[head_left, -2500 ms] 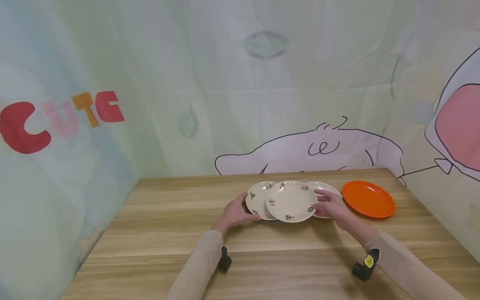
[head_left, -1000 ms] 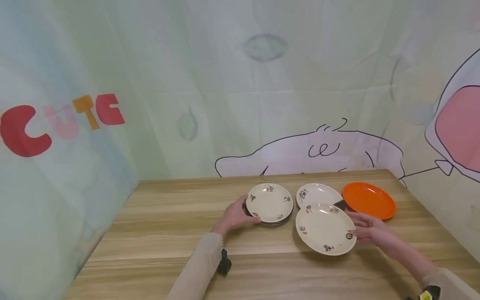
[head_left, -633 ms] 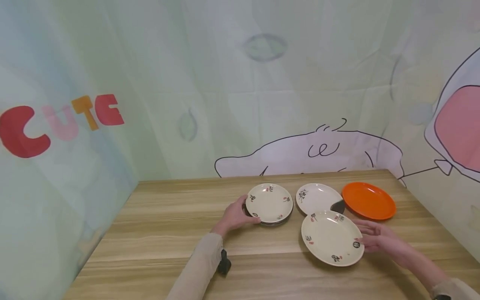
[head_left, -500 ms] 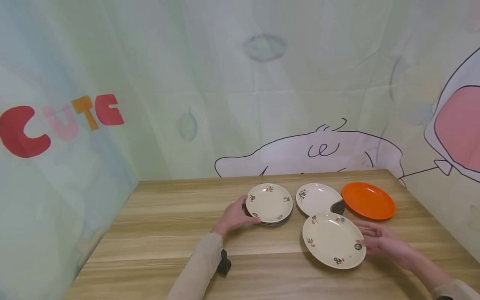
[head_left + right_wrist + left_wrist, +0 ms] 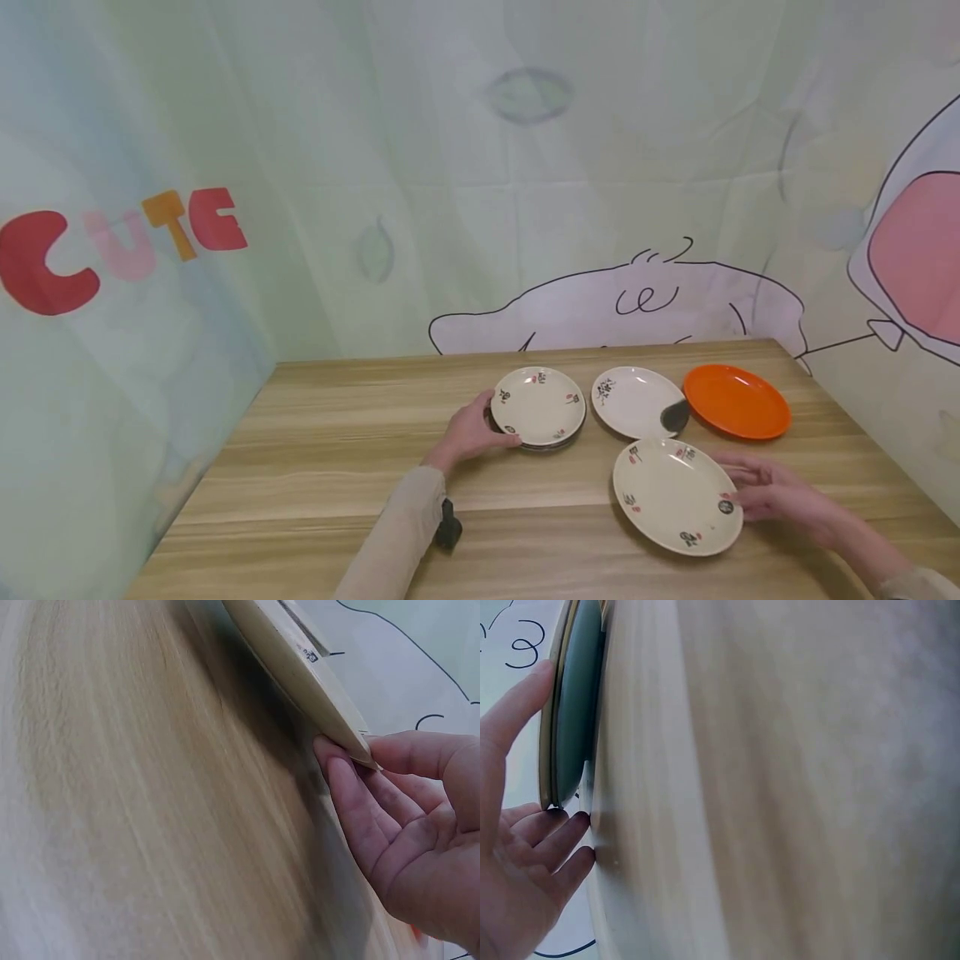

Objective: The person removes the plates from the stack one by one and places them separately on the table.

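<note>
My right hand [image 5: 787,504] pinches the right rim of a cream plate [image 5: 675,498] with small dark and red prints. In the right wrist view this plate [image 5: 307,682] is tilted just above the tabletop, thumb on one face and fingers under the other. My left hand [image 5: 468,432] rests against the left side of a stack of plates [image 5: 538,406], a similar printed cream plate on top. The left wrist view shows the thumb and fingertips of the left hand [image 5: 525,855] touching the stack's rim, fingers loosely extended; a green plate [image 5: 577,705] lies below the cream ones.
A white plate [image 5: 630,400] with a dark floral print and a dark patch lies behind the held plate. Right of it is an orange plate [image 5: 737,402]. All lie toward the back of the wooden table [image 5: 360,467], before a printed cloth backdrop [image 5: 337,167].
From above the stack, my right hand has carried the cream plate right and toward me, uncovering the stack's top plate and the white plate. My left hand has stayed at the stack.
</note>
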Available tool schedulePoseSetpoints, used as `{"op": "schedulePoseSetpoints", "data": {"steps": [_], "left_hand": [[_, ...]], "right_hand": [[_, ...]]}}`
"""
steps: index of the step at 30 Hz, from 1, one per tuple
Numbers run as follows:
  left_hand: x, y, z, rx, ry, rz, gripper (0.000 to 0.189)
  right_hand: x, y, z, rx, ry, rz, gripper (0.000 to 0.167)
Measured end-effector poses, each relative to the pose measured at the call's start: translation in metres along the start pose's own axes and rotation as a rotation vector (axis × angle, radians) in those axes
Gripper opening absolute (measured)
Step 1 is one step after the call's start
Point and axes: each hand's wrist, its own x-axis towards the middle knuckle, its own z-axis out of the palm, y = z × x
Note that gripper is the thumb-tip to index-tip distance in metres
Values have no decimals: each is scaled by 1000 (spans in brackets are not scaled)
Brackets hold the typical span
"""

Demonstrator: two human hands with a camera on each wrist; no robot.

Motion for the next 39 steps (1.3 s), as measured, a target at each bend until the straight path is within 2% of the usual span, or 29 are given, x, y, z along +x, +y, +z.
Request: {"op": "schedulePoseSetpoints", "data": {"steps": [9,19,22,31,39], "left_hand": [[0,0,0,-11,-2,-3,99],[0,0,0,-20,-4,-8,98],[0,0,0,-27,-6,-8,98],[-1,0,-1,-28,0,3,96],[0,0,0,-22,-5,12,96]], "right_hand": [[-2,5,-3,106,-62,-9,43],[-2,8,-8,108,-76,-14,43],[-1,7,-8,66,-52,-21,45],[2,3,-3,-197,92,10,65],[2,0,-1,-287,124,1,66]]}}
